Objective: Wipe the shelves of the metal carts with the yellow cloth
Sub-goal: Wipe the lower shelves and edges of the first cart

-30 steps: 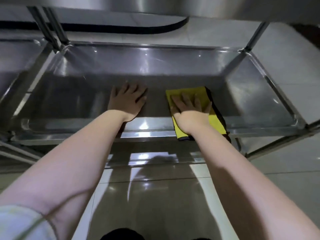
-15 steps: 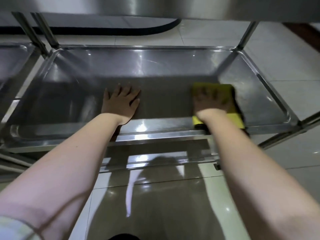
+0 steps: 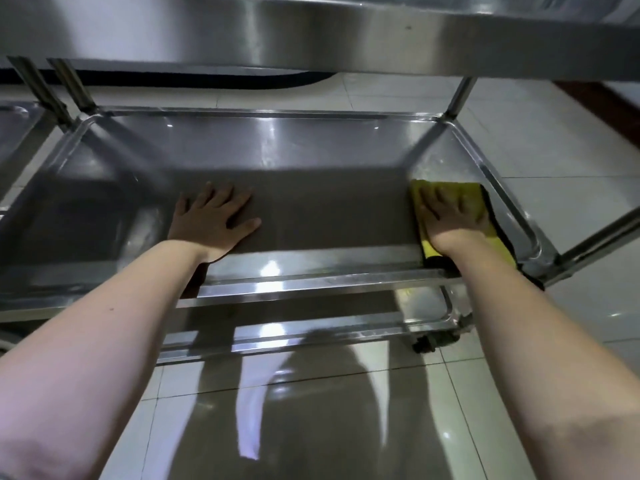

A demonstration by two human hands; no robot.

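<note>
Steel shelf point(image 3: 311, 150): one yellow cloth point(image 3: 471, 197) under right hand point(image 3: 450, 220), left hand point(image 3: 214, 223) flat.

My left hand point(image 3: 214, 221) lies flat, left of centre, on the rectangular steel cart shelf point(image 3: 311, 150); my right hand point(image 3: 450, 220) lies on the folded yellow cloth point(image 3: 472, 199) at its right end.

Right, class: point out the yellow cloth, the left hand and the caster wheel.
yellow cloth point(image 3: 473, 196): head view, far right corner.
left hand point(image 3: 214, 221): head view, back of hand.
caster wheel point(image 3: 428, 343): head view, dark wheel body.
</note>
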